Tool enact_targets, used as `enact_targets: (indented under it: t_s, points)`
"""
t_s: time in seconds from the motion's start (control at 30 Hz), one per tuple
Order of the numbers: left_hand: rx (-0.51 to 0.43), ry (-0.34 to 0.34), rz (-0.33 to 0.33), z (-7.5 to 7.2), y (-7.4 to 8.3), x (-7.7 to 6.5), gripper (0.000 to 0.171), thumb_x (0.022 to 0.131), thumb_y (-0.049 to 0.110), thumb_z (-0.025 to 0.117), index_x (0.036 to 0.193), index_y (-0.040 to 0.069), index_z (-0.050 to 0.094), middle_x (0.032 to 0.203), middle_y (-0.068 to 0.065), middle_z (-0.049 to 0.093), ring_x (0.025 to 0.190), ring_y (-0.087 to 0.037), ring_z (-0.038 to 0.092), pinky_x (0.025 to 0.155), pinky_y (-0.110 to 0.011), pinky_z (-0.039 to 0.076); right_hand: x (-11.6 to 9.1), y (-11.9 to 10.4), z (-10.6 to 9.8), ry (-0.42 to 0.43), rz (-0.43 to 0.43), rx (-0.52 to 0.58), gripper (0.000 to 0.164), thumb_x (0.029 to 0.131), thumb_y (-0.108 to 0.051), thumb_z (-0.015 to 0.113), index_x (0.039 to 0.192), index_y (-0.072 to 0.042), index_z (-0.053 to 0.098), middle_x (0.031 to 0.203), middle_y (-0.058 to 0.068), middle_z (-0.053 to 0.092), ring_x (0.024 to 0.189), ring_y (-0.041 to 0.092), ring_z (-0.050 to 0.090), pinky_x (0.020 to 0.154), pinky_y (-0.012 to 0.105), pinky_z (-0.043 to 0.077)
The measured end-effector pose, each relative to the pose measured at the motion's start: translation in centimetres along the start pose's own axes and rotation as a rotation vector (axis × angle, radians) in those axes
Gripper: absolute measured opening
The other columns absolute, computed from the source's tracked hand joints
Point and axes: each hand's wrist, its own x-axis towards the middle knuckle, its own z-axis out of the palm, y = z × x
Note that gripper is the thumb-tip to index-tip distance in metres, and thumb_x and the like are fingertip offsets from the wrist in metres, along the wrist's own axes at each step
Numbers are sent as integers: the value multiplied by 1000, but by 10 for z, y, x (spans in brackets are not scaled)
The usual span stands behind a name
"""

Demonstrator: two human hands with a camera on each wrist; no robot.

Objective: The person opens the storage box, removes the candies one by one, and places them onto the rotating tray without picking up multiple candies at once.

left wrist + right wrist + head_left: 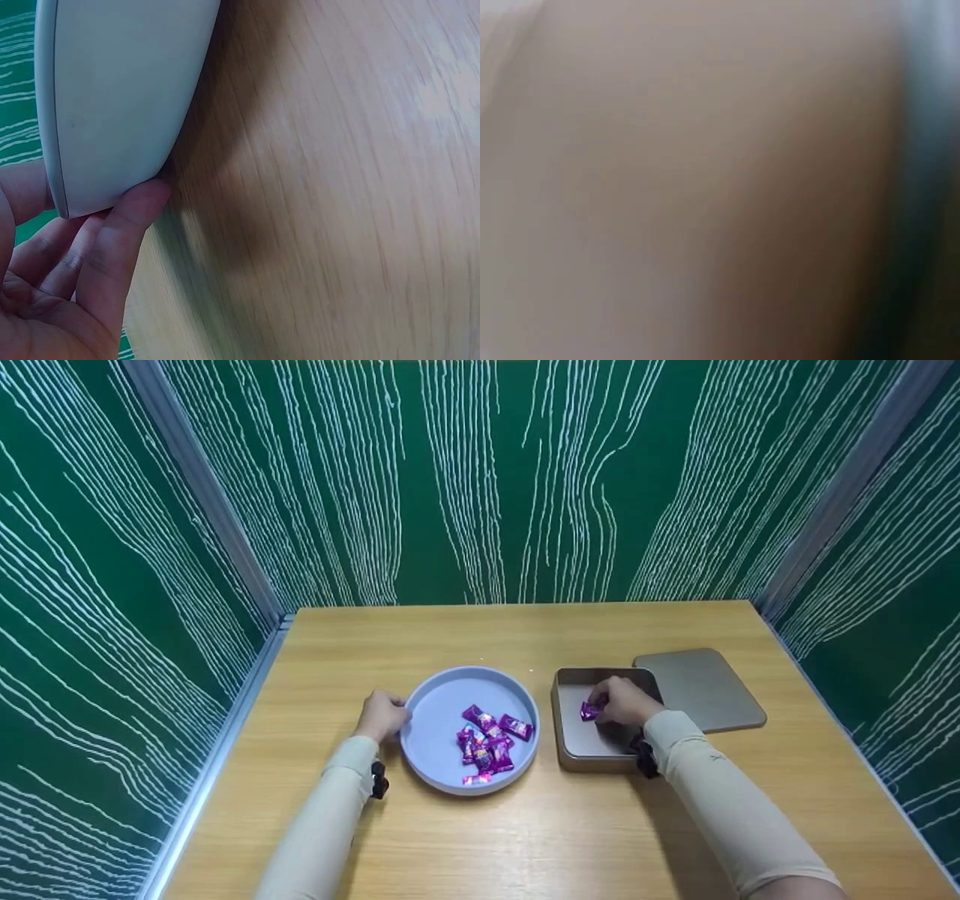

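Observation:
A round, pale blue-grey dish [431, 739] with a low wall stands mid-table. At its left edge my left hand [383, 715] pinches the wall, and in the left wrist view the thumb is at the rim and the fingers [112, 262] reach under the base. Several purple wrapped candies [484, 750] lie heaped in its right half. My right hand [626, 701] is inside the square metal tin [577, 746], pinching one purple candy [589, 711] over its floor. The hand hides part of the tin's inside. Only blur fills the right wrist view.
The flat metal lid [701, 690] lies on the wooden table [495, 847] at the tin's right, one edge close beside it. Green walls [450, 480] with white lines and metal posts [202, 484] enclose the table's back and sides.

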Motion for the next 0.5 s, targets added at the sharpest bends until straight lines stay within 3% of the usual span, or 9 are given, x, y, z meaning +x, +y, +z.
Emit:
enact_targets:
  t_s: [0.13,0.3,0.5]
  points:
    - [1,2,-4,0,1,-1,36,91,-4,64,125,-7,76,123,-28,75,97,-29,75,72,-34,67,-4,-1,2,-11,37,16,18,81,1,87,98,-1,80,93,11,80,86,22,67,81,39,54]
    - [7,1,-3,-1,1,-2,37,92,-4,64,127,-8,75,126,-29,74,105,-33,77,78,-35,68,-7,-1,4,-12,24,24,17,81,-2,88,95,-2,78,89,9,78,82,19,64,77,34,50]
    - [-15,5,19,0,-2,-1,39,89,-4,62,124,-9,76,124,-30,74,93,-30,77,68,-35,68,-11,-3,6,-15,-12,0,18,77,1,87,91,-3,77,85,7,75,82,18,62,79,36,48]
